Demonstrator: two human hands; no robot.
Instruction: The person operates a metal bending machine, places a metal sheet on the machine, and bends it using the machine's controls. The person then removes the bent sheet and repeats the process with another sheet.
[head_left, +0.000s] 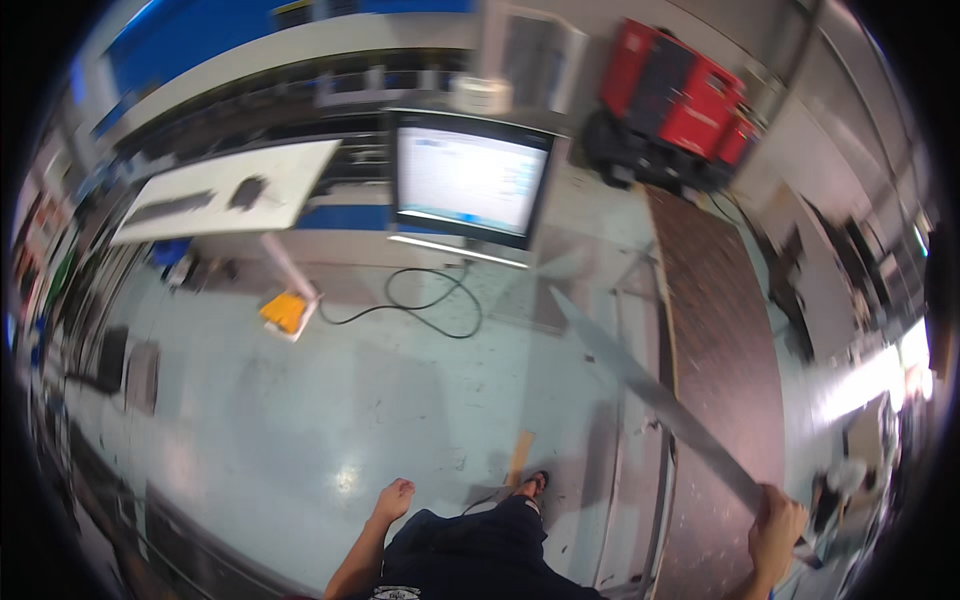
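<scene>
My right hand is closed around the near end of a long, flat grey metal strip. The strip slants away from me to the far left, and its narrow far tip hangs over the floor in front of the monitor. A short piece of it shows past the hand on the near side. Low over the floor, left of my body, my left hand has its fingers curled in, and nothing shows in it.
A lit monitor stands ahead, beside a tilted white table. A black cable loops across the floor near a yellow foot pedal. A brown-topped platform runs along the right, below a red machine.
</scene>
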